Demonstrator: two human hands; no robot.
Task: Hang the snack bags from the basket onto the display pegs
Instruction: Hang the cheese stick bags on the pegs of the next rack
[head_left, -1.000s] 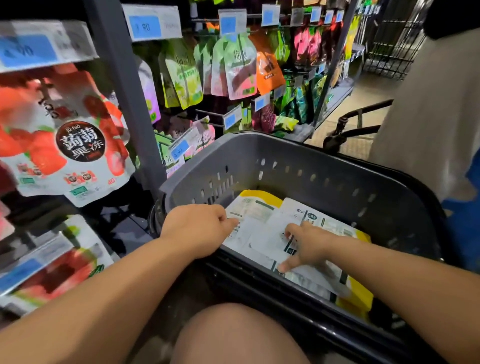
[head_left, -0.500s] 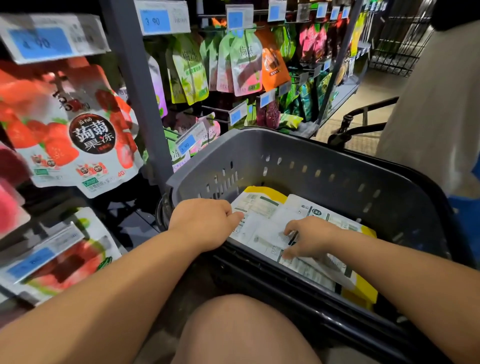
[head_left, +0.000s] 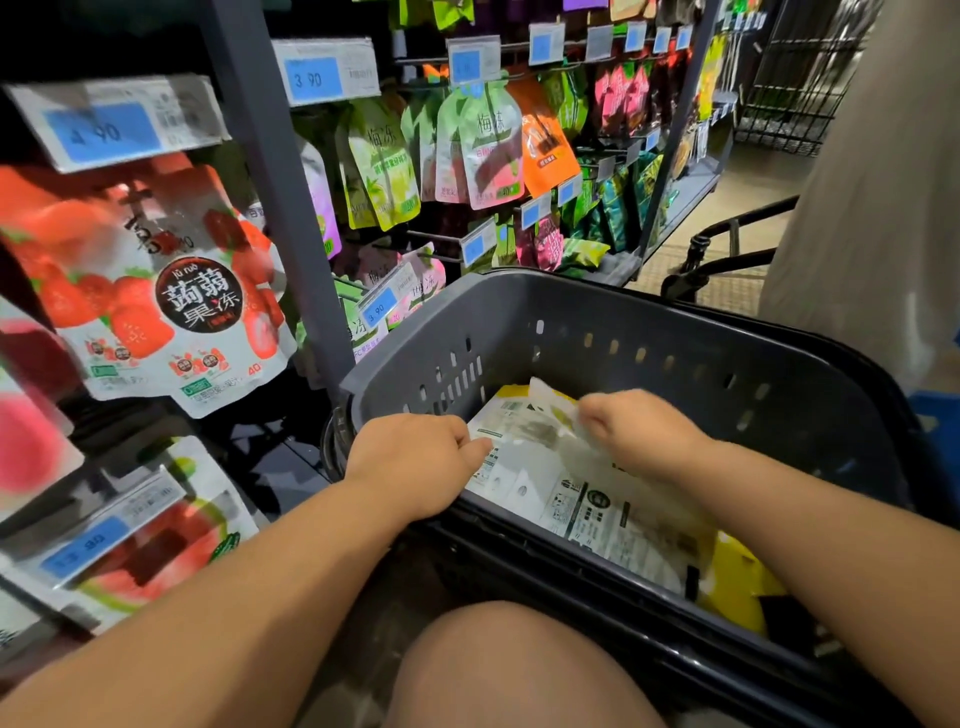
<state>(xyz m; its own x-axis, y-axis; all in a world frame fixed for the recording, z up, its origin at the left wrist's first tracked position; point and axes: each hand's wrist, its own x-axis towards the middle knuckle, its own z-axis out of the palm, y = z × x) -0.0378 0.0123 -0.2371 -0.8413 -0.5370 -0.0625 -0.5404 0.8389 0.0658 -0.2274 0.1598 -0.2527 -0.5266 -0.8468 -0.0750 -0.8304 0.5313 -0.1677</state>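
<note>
A grey plastic basket (head_left: 649, 343) stands in front of me with several white and yellow snack bags (head_left: 613, 525) lying face down in it. My right hand (head_left: 639, 431) is inside the basket with its fingers curled, and it pinches the top edge of a white snack bag (head_left: 550, 410) that tilts up off the pile. At the basket's near left rim my left hand (head_left: 415, 462) grips the left edge of the pile of bags. Display pegs (head_left: 436, 244) with hanging pouches fill the rack to the left and behind.
A strawberry jelly pouch (head_left: 171, 301) hangs close at the left under a blue price tag (head_left: 104, 130). A grey rack upright (head_left: 280, 182) stands beside the basket. Another person (head_left: 872, 208) stands at the right. My knee (head_left: 519, 670) is below the basket.
My right hand has moved from pressing flat on the bags to the far end of the pile, curling on a bag's edge and lifting it. My left hand stayed at the rim.
</note>
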